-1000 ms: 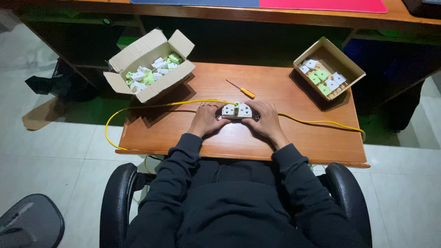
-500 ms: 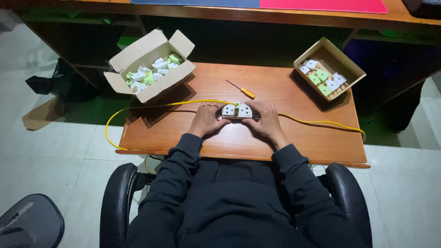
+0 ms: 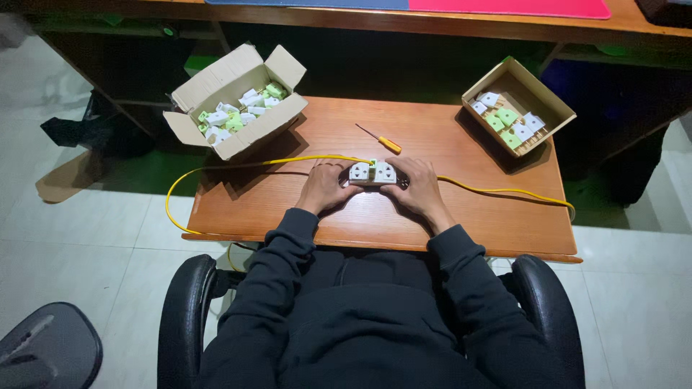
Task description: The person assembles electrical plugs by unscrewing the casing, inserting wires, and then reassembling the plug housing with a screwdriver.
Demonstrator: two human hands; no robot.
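Observation:
Two white socket pieces with a green part sit side by side at the middle of the wooden table. My left hand grips them from the left and my right hand from the right. A yellow cable runs across the table behind my hands and off both sides. A small screwdriver with an orange handle lies just beyond the pieces.
An open cardboard box of white and green socket parts stands at the far left corner. A smaller box with several such parts sits at the far right. A black chair armrest is below.

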